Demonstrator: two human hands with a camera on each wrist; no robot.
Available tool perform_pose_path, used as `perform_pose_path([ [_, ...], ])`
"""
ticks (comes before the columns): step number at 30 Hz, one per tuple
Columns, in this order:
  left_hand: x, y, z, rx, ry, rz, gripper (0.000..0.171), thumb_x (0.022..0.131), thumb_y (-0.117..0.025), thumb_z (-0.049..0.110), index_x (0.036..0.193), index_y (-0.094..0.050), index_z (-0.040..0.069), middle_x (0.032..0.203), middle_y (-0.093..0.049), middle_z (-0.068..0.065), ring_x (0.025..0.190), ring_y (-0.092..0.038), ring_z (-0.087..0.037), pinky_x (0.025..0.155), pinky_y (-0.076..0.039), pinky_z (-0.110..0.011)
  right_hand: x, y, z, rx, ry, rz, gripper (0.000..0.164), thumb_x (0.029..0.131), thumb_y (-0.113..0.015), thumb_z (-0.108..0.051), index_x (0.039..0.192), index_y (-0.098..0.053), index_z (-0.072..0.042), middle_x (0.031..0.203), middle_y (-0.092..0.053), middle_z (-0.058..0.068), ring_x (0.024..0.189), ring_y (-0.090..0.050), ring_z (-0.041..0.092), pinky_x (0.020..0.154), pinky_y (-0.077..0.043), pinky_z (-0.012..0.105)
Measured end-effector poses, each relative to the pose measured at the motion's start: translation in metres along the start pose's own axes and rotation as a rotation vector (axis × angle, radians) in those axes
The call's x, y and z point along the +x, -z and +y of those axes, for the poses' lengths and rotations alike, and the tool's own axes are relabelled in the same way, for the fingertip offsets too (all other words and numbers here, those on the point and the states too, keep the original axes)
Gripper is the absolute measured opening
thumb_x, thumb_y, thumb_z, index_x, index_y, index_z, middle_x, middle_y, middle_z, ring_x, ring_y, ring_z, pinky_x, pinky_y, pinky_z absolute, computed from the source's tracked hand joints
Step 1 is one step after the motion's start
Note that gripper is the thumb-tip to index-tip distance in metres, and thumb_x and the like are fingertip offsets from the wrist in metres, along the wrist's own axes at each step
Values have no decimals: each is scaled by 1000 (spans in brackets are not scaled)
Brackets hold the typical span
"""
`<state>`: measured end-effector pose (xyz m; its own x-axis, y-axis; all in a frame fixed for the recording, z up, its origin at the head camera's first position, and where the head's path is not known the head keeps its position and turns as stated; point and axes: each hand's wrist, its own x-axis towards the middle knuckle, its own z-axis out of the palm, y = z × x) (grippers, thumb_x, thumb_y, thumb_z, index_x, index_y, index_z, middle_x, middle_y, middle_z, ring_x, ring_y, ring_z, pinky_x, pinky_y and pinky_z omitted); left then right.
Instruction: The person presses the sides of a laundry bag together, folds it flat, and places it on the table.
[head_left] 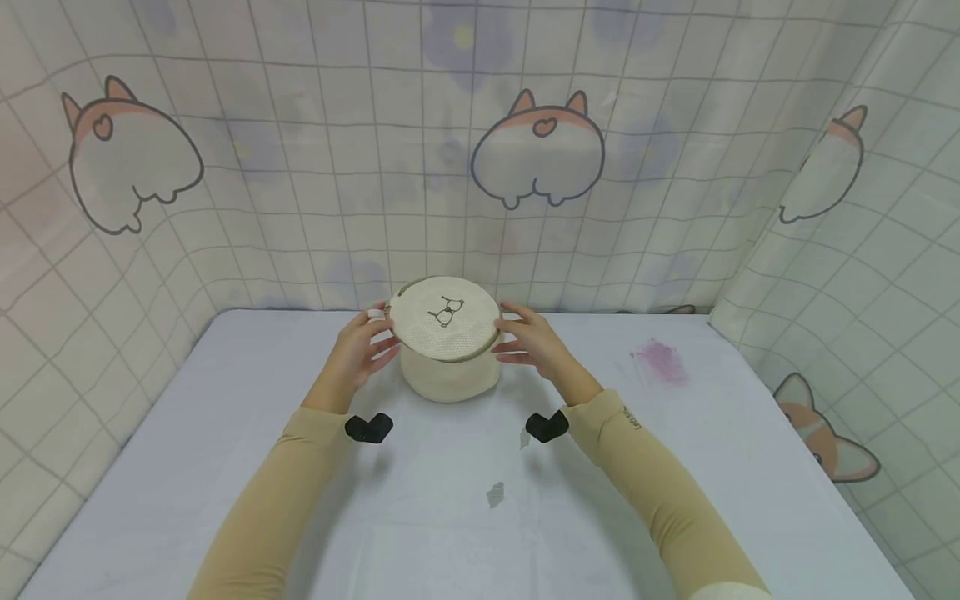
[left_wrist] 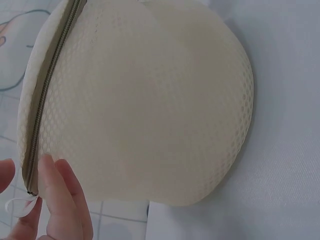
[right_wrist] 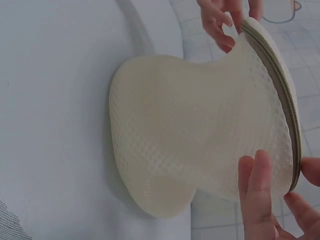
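Note:
A cream mesh laundry bag (head_left: 450,379) with a round top, printed with a small dark bra-like drawing (head_left: 447,312), stands at the far middle of the table. On its left side my left hand (head_left: 360,346) pinches the rim, close to a small white loop (left_wrist: 21,205) at the zipper's end. My right hand (head_left: 534,337) pinches the opposite rim, thumb and a finger at the edge and other fingers along the mesh. The zipper (right_wrist: 280,80) runs shut along the rim in the right wrist view. The mesh body sags between the hands, and its inside is hidden.
A white-covered table (head_left: 435,533) reaches back to a tiled-pattern curtain (head_left: 337,167) with corgi prints. A pink stain (head_left: 663,362) marks the cover at right, and a grey patch (head_left: 495,495) lies in front of the bag.

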<state>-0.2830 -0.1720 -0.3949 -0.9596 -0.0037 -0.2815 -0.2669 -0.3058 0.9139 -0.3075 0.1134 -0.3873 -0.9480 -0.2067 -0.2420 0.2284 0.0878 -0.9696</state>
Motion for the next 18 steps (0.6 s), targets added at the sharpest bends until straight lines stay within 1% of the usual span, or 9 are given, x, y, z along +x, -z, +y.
perform_pose_path([
  [3,0,0,0,-12,4,2,59,103,-55,6,158,-39,19,126,-49,0,102,-58,-16,86,-55,-20,-1,0,0,17,1,-8,59,105,-59,-15,160,-38,-16,144,-50,21,94,-68,28,78,-62,30],
  [6,0,-1,0,-23,6,3,59,103,-54,3,158,-39,20,124,-49,-2,99,-59,-15,84,-56,-19,-1,1,0,52,-15,-21,59,105,-59,-13,160,-38,-17,143,-51,21,96,-67,29,80,-62,31],
  [12,0,-2,-1,-28,13,4,62,103,-53,0,160,-38,21,128,-47,-5,98,-59,-15,87,-56,-20,0,3,-1,158,-62,-43,60,104,-58,-5,159,-39,-17,137,-49,21,89,-68,22,78,-61,29],
  [14,0,-2,0,-41,19,5,63,103,-53,-1,160,-38,21,128,-46,-6,97,-60,-15,87,-56,-21,0,3,-1,187,-66,-56,60,104,-56,-2,160,-38,-16,138,-48,22,90,-67,22,78,-61,28],
  [18,-1,-3,1,-82,37,9,63,103,-53,-4,159,-40,22,125,-47,-7,89,-64,-12,84,-58,-20,1,3,0,216,-76,-67,61,104,-55,1,160,-36,-15,143,-45,23,93,-66,23,79,-61,29],
])
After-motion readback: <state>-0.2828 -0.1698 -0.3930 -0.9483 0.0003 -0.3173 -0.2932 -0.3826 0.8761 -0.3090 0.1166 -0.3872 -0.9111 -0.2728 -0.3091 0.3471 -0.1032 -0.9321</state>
